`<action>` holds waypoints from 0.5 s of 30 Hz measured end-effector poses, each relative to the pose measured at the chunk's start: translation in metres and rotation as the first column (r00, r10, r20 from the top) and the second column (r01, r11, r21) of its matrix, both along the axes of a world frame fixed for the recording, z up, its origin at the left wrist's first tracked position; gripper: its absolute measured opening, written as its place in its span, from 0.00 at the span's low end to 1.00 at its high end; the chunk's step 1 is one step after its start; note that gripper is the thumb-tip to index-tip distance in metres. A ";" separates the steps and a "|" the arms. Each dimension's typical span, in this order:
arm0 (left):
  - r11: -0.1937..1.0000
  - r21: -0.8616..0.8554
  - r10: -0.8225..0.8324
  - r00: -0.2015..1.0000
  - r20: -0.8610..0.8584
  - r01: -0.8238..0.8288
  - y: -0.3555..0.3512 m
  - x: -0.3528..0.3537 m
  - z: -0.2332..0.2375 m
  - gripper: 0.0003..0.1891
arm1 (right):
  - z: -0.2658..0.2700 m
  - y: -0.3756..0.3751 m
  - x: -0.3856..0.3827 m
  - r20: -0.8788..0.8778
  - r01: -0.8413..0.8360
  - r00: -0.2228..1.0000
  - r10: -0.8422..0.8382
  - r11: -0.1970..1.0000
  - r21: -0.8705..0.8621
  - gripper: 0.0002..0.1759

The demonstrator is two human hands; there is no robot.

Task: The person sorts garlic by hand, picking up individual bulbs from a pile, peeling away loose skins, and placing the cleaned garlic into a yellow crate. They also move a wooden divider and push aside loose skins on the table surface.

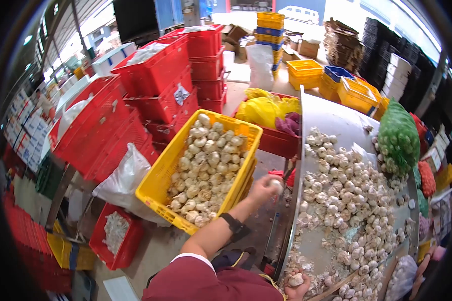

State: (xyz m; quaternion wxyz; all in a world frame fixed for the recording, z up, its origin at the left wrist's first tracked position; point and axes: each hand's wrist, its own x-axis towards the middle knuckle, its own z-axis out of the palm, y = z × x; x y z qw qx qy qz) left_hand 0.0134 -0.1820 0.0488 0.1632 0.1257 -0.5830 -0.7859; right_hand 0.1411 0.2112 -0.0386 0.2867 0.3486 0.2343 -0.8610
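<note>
Red crates crowd the warehouse behind a steel tabletop (331,120) heaped with garlic. The left hand (264,191) has its fingers clenched on a bulb (276,186), with a yellow crate (155,185) just left of them and the heap to their right. The right hand (300,291) grasps a second bulb (295,279) at the tabletop's near edge.

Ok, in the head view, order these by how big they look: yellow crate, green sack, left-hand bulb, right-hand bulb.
1. yellow crate
2. green sack
3. left-hand bulb and right-hand bulb: they look alike, so unranked.

My left hand (264,190) holds 1 bulb (276,185) between the crate (154,186) of garlic, left, and the garlic-heaped table (331,116), right.
</note>
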 end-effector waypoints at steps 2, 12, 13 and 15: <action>0.933 0.048 0.353 0.933 0.071 -0.357 -0.048 0.036 -0.005 0.18 | 0.012 -0.013 0.002 0.013 -0.039 0.999 0.040 0.999 -0.028 0.13; 0.607 -0.766 0.421 0.731 0.537 0.214 -0.033 0.199 -0.056 0.41 | 0.022 -0.046 -0.009 0.014 -0.087 0.996 0.089 0.990 -0.107 0.12; 0.504 -0.845 0.493 0.744 0.451 0.178 -0.029 0.198 -0.050 0.38 | 0.022 -0.045 -0.009 0.011 -0.096 0.995 0.099 0.980 -0.175 0.12; 0.556 -0.812 0.468 0.740 0.483 0.178 -0.032 0.193 -0.054 0.36 | 0.020 -0.048 -0.010 0.006 -0.090 0.996 0.091 0.994 -0.055 0.12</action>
